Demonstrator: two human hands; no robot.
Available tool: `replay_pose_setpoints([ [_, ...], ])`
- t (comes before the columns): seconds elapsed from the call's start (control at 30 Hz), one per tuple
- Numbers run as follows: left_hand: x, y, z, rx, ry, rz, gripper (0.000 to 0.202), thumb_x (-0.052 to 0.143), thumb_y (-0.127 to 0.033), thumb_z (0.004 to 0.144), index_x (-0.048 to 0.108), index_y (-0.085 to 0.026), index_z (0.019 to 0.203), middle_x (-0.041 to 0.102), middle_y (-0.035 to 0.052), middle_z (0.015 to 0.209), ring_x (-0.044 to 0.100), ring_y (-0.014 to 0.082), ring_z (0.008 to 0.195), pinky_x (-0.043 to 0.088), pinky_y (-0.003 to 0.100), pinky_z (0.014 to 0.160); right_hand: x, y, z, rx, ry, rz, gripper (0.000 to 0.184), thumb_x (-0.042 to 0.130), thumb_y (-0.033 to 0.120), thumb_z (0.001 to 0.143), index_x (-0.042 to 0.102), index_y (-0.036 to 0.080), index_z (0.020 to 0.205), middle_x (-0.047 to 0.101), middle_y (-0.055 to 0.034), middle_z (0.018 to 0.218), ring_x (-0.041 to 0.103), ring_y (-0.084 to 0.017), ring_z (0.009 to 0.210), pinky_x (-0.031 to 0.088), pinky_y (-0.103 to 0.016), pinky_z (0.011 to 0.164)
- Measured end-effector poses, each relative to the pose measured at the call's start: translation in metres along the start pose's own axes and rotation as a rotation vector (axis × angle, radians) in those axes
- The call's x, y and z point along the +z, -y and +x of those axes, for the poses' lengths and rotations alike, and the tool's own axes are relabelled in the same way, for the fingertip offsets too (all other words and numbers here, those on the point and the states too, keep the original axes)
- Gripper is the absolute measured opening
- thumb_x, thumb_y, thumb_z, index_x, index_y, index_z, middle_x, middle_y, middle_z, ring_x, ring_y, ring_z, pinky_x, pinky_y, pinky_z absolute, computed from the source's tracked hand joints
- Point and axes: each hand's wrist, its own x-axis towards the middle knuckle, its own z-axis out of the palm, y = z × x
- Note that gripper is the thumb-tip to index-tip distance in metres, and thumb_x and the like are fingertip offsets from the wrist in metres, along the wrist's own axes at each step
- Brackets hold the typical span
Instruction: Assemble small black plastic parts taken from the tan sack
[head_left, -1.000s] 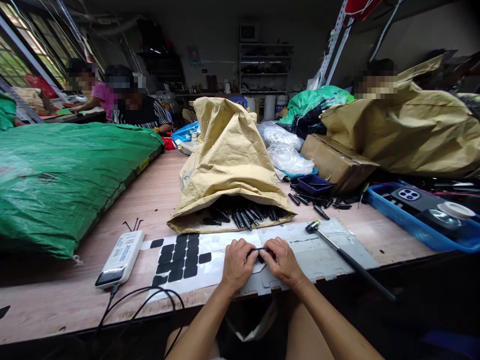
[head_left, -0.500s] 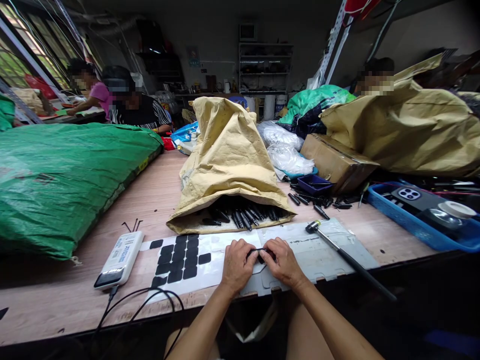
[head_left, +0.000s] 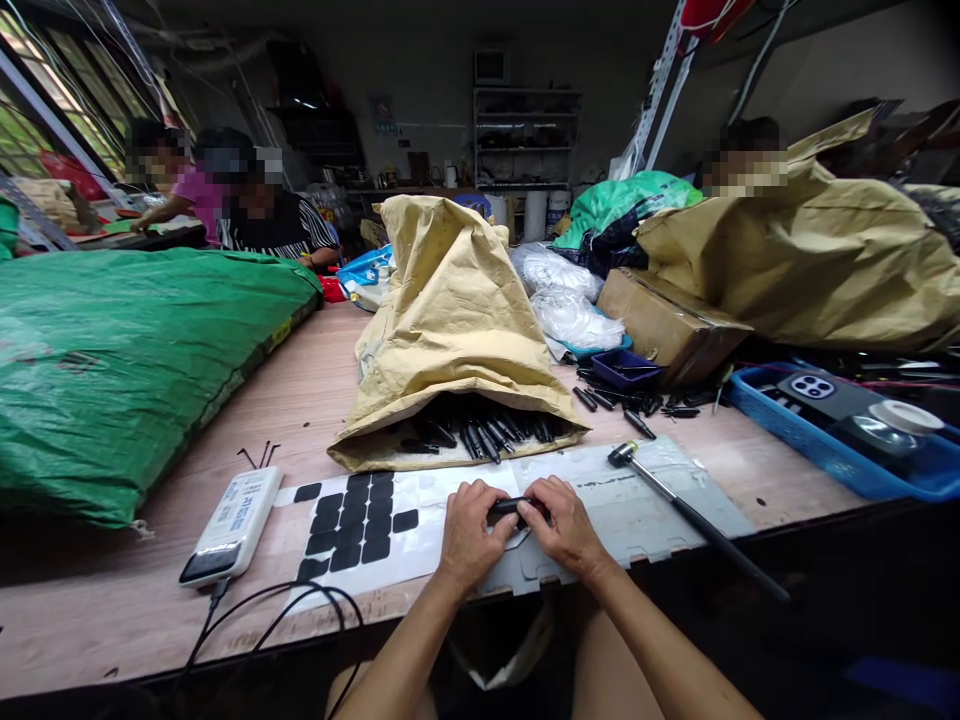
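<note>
My left hand (head_left: 469,528) and my right hand (head_left: 566,525) meet at the table's near edge, fingers curled, both gripping a small black part (head_left: 508,509) between them. They rest over a grey metal plate (head_left: 645,505). Just left of my hands lies a white sheet with several black square pads (head_left: 357,520). Behind them an open tan paper sack (head_left: 457,310) spills several black stick-shaped parts (head_left: 484,435).
A small hammer (head_left: 679,510) lies on the plate at right. A white power bank (head_left: 225,522) with a black cable sits at left, beside a large green sack (head_left: 112,350). A blue tray (head_left: 840,430), cardboard box (head_left: 667,320) and more sacks stand at right. People work at the back.
My hands stay in the same place, still working the small black part; the part shows a little more between the fingers. The view has shifted slightly.
</note>
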Motion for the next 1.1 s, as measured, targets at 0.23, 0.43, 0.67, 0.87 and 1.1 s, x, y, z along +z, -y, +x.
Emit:
replay_pose_setpoints([
  [0.23, 0.0003, 0.0001, 0.0001, -0.011, 0.003, 0.011, 0.017, 0.071, -0.029, 0.081, 0.07, -0.025, 0.098, 0.067, 0.0029, 0.094, 0.056, 0.0245, 0.095, 0.039, 0.039, 0.086, 0.0002, 0.001, -0.0004, 0.016, 0.002, 0.012, 0.017, 0.052, 0.03, 0.096, 0.056, 0.022, 0.081, 0.058, -0.0014, 0.076, 0.049, -0.02, 0.079, 0.037, -0.035, 0.078],
  [0.43, 0.0015, 0.001, 0.0007, -0.011, 0.0, 0.006, 0.019, 0.073, -0.025, 0.079, 0.07, -0.024, 0.098, 0.067, 0.0025, 0.095, 0.056, 0.0244, 0.096, 0.039, 0.038, 0.086, 0.0001, 0.0011, 0.0001, 0.014, 0.0, 0.012, 0.018, 0.053, 0.03, 0.095, 0.055, 0.021, 0.08, 0.058, -0.0011, 0.075, 0.049, -0.019, 0.079, 0.036, -0.034, 0.077],
  [0.67, 0.0026, 0.0028, -0.0001, -0.021, -0.002, 0.008, 0.021, 0.074, -0.021, 0.076, 0.071, -0.024, 0.097, 0.067, 0.0022, 0.094, 0.055, 0.0245, 0.096, 0.038, 0.038, 0.085, 0.0005, 0.0008, 0.0004, 0.005, 0.004, 0.01, 0.019, 0.053, 0.03, 0.095, 0.054, 0.021, 0.079, 0.058, -0.0011, 0.075, 0.049, -0.019, 0.078, 0.035, -0.034, 0.076],
  [0.87, 0.0043, 0.0025, -0.0002, -0.03, -0.007, 0.022, 0.023, 0.076, -0.022, 0.075, 0.071, -0.024, 0.097, 0.067, 0.0018, 0.094, 0.055, 0.0242, 0.096, 0.038, 0.038, 0.086, 0.0008, -0.0013, 0.0001, -0.004, 0.011, 0.009, 0.018, 0.053, 0.03, 0.096, 0.056, 0.021, 0.081, 0.058, -0.0013, 0.074, 0.049, -0.019, 0.077, 0.035, -0.034, 0.076],
  [1.1, 0.0043, 0.0024, 0.0, -0.033, -0.005, 0.037, 0.022, 0.075, -0.022, 0.076, 0.07, -0.025, 0.097, 0.067, 0.0018, 0.093, 0.055, 0.024, 0.096, 0.038, 0.038, 0.085, 0.0022, -0.0038, -0.0003, -0.006, 0.007, -0.001, 0.018, 0.053, 0.03, 0.096, 0.056, 0.021, 0.081, 0.059, -0.0014, 0.075, 0.05, -0.019, 0.078, 0.036, -0.035, 0.076],
])
